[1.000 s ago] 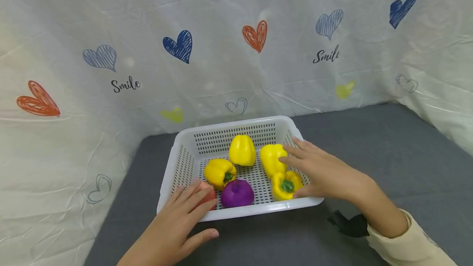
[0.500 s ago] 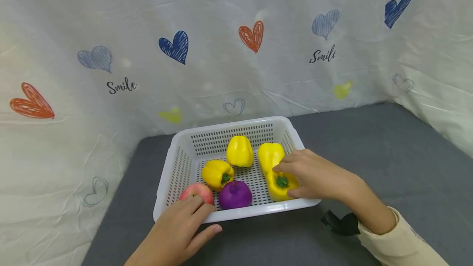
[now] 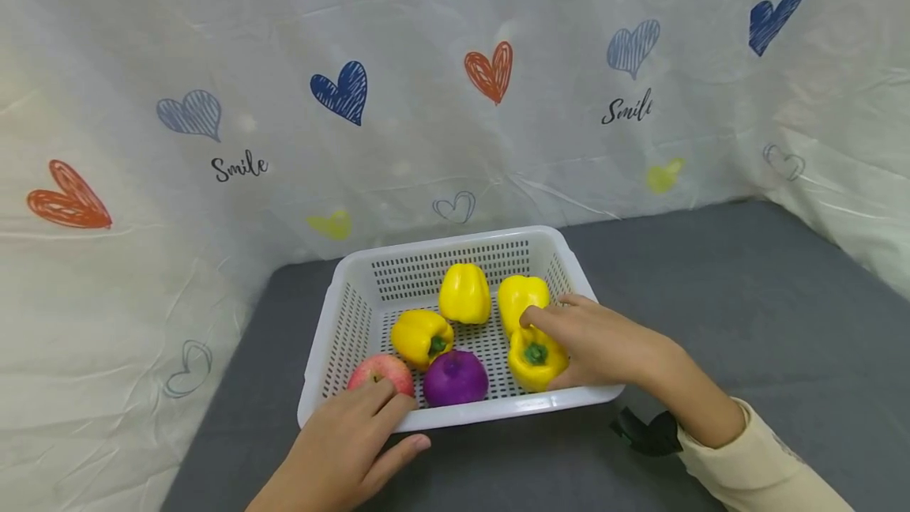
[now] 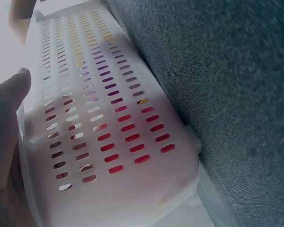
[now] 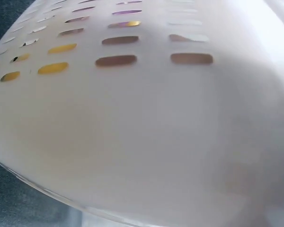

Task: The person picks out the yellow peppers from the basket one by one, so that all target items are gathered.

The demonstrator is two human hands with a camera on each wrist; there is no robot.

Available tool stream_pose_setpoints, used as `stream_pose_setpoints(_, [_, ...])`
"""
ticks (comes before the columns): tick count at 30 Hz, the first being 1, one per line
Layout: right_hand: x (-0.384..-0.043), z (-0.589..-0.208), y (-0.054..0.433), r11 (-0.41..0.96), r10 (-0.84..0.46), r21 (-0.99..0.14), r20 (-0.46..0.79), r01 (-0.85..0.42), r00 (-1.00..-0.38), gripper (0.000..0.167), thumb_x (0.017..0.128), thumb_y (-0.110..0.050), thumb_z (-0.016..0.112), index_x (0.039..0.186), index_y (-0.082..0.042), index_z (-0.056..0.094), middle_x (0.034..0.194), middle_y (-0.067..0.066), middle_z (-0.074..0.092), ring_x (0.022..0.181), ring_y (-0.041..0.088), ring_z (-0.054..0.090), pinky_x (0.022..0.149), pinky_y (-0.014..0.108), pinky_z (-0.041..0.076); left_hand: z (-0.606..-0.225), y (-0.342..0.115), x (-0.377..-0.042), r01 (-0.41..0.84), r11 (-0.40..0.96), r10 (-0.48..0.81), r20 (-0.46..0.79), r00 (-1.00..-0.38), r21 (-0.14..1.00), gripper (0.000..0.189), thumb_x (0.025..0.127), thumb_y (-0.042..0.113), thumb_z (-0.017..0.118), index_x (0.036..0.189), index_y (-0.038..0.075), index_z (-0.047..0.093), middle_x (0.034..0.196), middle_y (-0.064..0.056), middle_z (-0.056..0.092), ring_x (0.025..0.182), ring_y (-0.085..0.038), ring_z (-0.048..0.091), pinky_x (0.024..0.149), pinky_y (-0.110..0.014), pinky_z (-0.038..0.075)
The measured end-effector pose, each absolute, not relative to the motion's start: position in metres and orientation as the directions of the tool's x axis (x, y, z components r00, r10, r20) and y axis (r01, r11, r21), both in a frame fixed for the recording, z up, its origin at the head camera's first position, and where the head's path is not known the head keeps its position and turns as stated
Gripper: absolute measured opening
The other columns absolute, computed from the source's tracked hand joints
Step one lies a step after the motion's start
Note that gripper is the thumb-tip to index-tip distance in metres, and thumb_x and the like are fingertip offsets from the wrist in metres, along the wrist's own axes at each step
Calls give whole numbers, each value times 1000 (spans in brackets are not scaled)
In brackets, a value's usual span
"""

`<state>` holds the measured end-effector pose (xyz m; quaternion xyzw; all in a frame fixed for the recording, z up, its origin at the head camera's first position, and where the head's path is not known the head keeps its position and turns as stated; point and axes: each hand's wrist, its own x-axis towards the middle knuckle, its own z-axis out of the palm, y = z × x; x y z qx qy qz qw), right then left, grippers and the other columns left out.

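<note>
A white slotted plastic basket (image 3: 512,409) holds several yellow bell peppers, a purple onion (image 3: 456,378) and a red apple (image 3: 380,374). At its near left, my left hand (image 3: 343,437) hooks bent fingers over the rim beside the apple, thumb outside. The left wrist view has that thumb (image 4: 16,90) along the basket wall (image 4: 118,189); red shows through the slots. At the near right corner, my right hand (image 3: 604,342) reaches over the rim and grips a yellow bell pepper (image 3: 535,362), its green stem visible. Through slots in the basket wall (image 5: 132,127), skin and yellow show.
Other yellow bell peppers lie behind: one at back centre (image 3: 465,293), one at right (image 3: 522,299), one lying sideways (image 3: 421,336). The basket stands on a dark grey cloth-covered table (image 3: 711,299). A white curtain (image 3: 412,141) printed with hearts hangs behind.
My left fingers have drawn back off the apple to the near rim, uncovering it. My right fingers have curled round the front yellow bell pepper, which has shifted slightly left.
</note>
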<state>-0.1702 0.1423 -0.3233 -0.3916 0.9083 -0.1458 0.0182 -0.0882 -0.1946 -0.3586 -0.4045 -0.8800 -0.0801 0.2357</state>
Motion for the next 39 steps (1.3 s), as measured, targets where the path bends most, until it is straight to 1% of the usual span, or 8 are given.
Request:
stream_pose_setpoints(5, [-172,-327,142,644,-724,-279,80,-713,-685,61,72,-35,92,120,-13,61,106,-6,67,98,17,59,100,45,39,-359,-195,-88,750,660,671,488,-558,-50,35,100,54,53,98,19,58,86,10,46,71,-6,43,54,-17,37])
stream_pose_setpoints(8, [-174,-328,142,650,-721,-283,65,-705,-690,63,72,-35,91,123,-13,61,111,-4,68,102,18,58,99,46,41,-358,-194,-88,747,663,667,490,-561,-47,36,100,55,52,94,19,55,83,10,42,69,-5,40,53,-15,33])
stream_pose_setpoints(13, [-177,-329,143,648,-719,-306,55,-697,-692,63,72,-35,90,124,-13,62,115,-5,67,101,16,57,94,43,46,-359,-193,-87,732,680,652,485,-582,-36,38,100,57,51,89,20,50,80,11,34,62,-3,31,50,-14,23])
stream_pose_setpoints(15, [-178,-329,144,639,-722,-328,56,-696,-689,63,73,-35,89,124,-13,61,115,-6,66,100,15,57,92,42,48,-359,-193,-87,730,683,649,491,-582,-37,39,99,57,52,88,20,48,79,12,33,62,-2,30,50,-14,21])
stream_pose_setpoints(22, [-177,-325,149,622,-715,-422,37,-659,-698,65,75,-34,87,129,-13,58,118,-9,60,100,11,55,90,38,50,-364,-192,-89,724,686,648,511,-565,-69,38,102,55,48,85,21,47,77,10,33,62,-4,33,49,-15,21])
stream_pose_setpoints(27, [-175,-321,153,624,-705,-431,51,-652,-708,67,75,-35,86,131,-14,57,119,-10,59,99,9,55,89,34,51,-367,-191,-89,723,686,647,527,-551,-87,39,103,54,45,83,20,46,76,9,31,63,-5,33,48,-16,19])
stream_pose_setpoints(33, [-174,-312,164,627,-683,-451,76,-636,-727,68,74,-33,85,133,-15,56,120,-10,58,97,9,55,86,34,52,-366,-192,-89,718,692,646,514,-564,-82,39,102,55,45,83,20,45,76,10,30,64,-4,32,48,-16,18])
stream_pose_setpoints(39, [-175,-304,175,593,-680,-458,155,-662,-716,68,74,-29,86,132,-16,54,118,-7,58,96,10,55,84,36,53,-366,-191,-88,715,694,649,505,-570,-84,39,102,55,45,84,20,46,76,10,30,65,-5,32,48,-16,18])
